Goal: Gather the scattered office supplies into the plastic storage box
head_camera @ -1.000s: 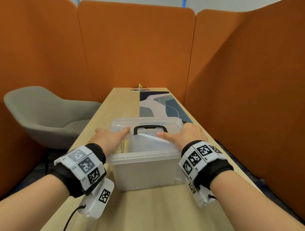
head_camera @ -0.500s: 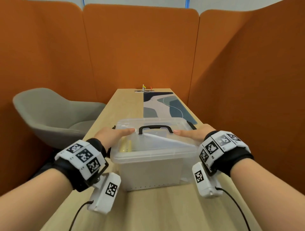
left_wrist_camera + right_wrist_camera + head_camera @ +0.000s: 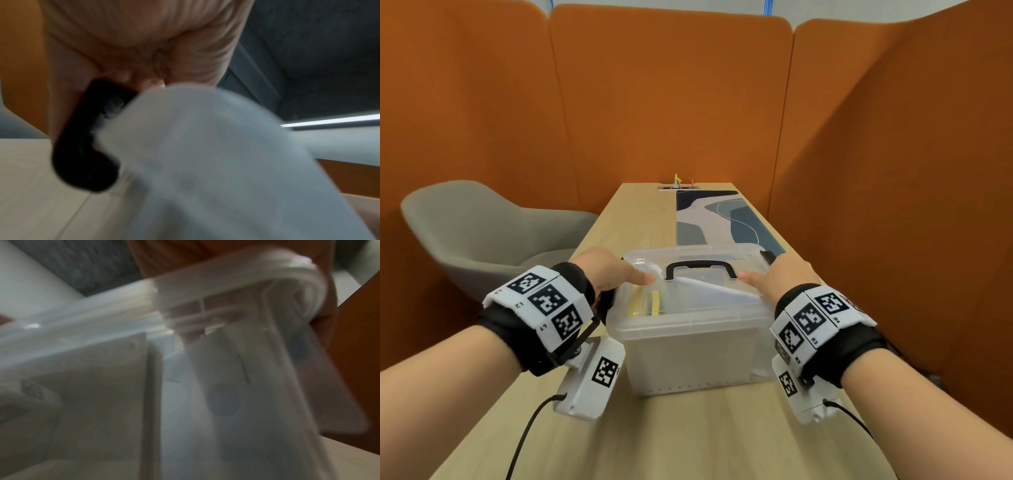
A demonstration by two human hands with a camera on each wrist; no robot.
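A clear plastic storage box (image 3: 695,356) stands on the wooden table (image 3: 688,438) with its lid (image 3: 698,308) on and a black handle (image 3: 697,265) on top. Yellow supplies (image 3: 654,303) and a white sheet (image 3: 709,287) show through the lid. My left hand (image 3: 613,270) clasps the lid's left end, thumb on top, fingers down by the black latch (image 3: 606,303). My right hand (image 3: 784,277) clasps the right end the same way, beside the other black latch (image 3: 767,255). The left wrist view shows my palm (image 3: 144,40) above that latch (image 3: 86,138); the right wrist view is a blurred box wall (image 3: 102,386).
A patterned desk mat (image 3: 715,219) lies beyond the box. A socket plate with small cables (image 3: 678,186) sits at the table's far end. A grey chair (image 3: 482,233) stands to the left. Orange partitions (image 3: 671,102) close in the back and right.
Both hands slid outward from the top of the lid to its two ends, so only the thumbs lie on top now. The box has stayed in place.
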